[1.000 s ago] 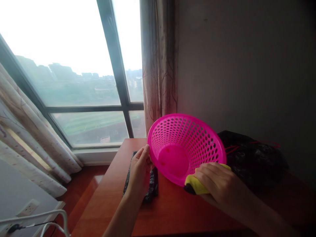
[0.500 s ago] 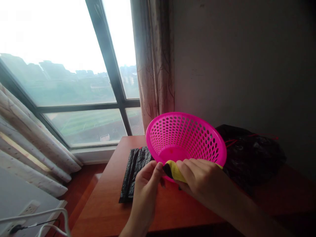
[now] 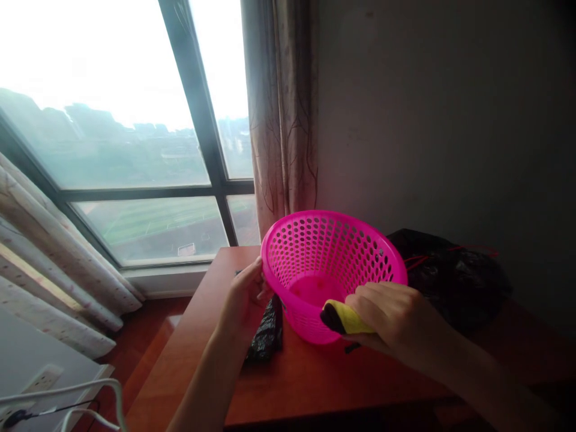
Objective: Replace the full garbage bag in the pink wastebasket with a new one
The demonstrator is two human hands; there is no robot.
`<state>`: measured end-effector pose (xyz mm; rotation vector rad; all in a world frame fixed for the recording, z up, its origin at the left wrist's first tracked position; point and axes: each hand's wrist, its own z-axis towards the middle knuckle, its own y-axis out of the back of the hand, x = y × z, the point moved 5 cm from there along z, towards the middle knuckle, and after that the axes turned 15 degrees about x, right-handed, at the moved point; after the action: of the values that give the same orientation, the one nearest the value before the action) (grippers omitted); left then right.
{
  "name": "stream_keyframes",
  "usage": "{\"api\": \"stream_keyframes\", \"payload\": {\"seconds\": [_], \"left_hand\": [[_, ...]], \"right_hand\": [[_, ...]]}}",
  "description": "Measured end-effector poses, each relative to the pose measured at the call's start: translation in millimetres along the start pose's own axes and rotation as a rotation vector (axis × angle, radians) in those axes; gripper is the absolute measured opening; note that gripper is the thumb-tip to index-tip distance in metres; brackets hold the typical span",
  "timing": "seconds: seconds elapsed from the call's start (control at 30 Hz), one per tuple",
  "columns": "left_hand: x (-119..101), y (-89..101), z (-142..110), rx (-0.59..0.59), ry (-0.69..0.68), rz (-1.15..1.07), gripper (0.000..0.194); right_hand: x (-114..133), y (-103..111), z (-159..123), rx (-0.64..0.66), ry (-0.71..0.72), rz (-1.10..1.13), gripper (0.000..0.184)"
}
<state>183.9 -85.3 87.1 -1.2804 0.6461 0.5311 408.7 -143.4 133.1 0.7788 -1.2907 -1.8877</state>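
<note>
A bright pink plastic basket (image 3: 306,291) with rows of holes stands tilted toward me on the wooden table. My right hand (image 3: 382,312) is closed around a yellow cloth with a black edge (image 3: 346,317), pressed on the basket's near right rim. My left hand (image 3: 245,294) grips the left side of the basket, thumb near the rim and fingers curled against the outer wall. Some of its fingertips are hard to make out. Partly behind my left forearm lies a folded black plastic bag (image 3: 269,336).
A crumpled black plastic bag (image 3: 459,288) with red drawstrings lies to the right, against the wall. The reddish wooden table (image 3: 180,378) ends on the left. Beyond it are a window, curtains (image 3: 288,150) and a white cable (image 3: 119,396) near a wall socket.
My left hand has left the cloth's end and moved up and left to the basket's side. My right hand, with the cloth, has shifted right along the rim.
</note>
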Motion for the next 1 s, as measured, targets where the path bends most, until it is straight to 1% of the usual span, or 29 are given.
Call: {"api": "stream_keyframes", "payload": {"seconds": [0.1,0.17,0.23,0.33,0.43,0.57,0.63,0.77,0.87,1.0], "left_hand": [[1.7,-0.2,10.4,0.014,0.026,-0.027,0.022],[3.2,-0.5,10.3,0.004,0.011,-0.009,0.023],[4.6,0.2,4.8,-0.022,-0.007,0.028,0.025],[8.8,-0.6,-10.6,-0.048,-0.033,0.095,0.025],[20.6,-10.4,-29.3,-0.022,-0.027,0.171,0.024],[45.6,-32.7,-50.6,0.070,0.070,0.304,0.032],[53.2,-39.2,-56.9,0.082,0.075,0.339,0.033],[53.8,-36.4,-60.4,0.025,0.008,0.322,0.034],[51.1,-32.8,-58.9,0.031,-0.003,0.337,0.034],[48.4,-32.7,-57.1,0.029,-0.020,0.373,0.032]], "right_hand": [[-3.5,2.3,-0.1,-0.015,-0.009,-0.011,0.027],[-3.5,2.9,1.9,-0.037,-0.017,-0.022,0.028],[-3.1,2.3,4.3,-0.044,-0.024,-0.019,0.028],[-2.4,0.2,7.1,-0.032,-0.039,-0.025,0.031],[-1.6,-1.6,9.0,-0.027,-0.058,-0.028,0.033],[2.1,-4.3,12.6,-0.011,-0.098,-0.029,0.033],[6.6,-5.1,15.2,-0.008,-0.104,-0.035,0.033],[16.3,-2.8,19.0,-0.042,-0.108,-0.039,0.036],[20.7,-1.1,19.2,-0.062,-0.116,-0.034,0.038],[21.8,-1.4,18.2,-0.064,-0.147,-0.040,0.037]]}}
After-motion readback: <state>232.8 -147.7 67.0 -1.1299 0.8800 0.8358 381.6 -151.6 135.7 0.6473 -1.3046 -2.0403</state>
